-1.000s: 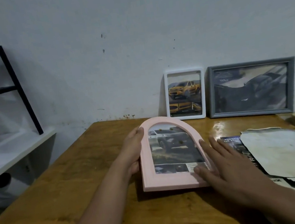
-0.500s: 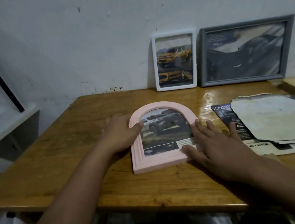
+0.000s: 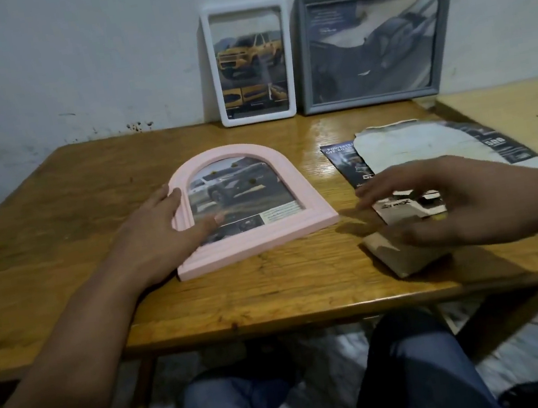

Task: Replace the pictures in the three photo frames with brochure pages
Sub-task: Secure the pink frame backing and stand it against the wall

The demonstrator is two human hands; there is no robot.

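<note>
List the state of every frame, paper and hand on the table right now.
pink arched frame: flat on the table, face up, car page inside.
white frame: upright against the wall, yellow truck page inside.
grey frame: upright against the wall, dark page inside.
brochure pages: loose pile, lying flat.
left hand: open, resting on the pink frame.
right hand: fingers spread above the papers, holding nothing.

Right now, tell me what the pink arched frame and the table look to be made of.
Pink arched frame: probably painted wood or moulded plastic; matte, stepped rim, and a clear glossy pane that reflects a finger. Table: wood, varnished; visible grain and a shiny glare patch near the back.
</note>
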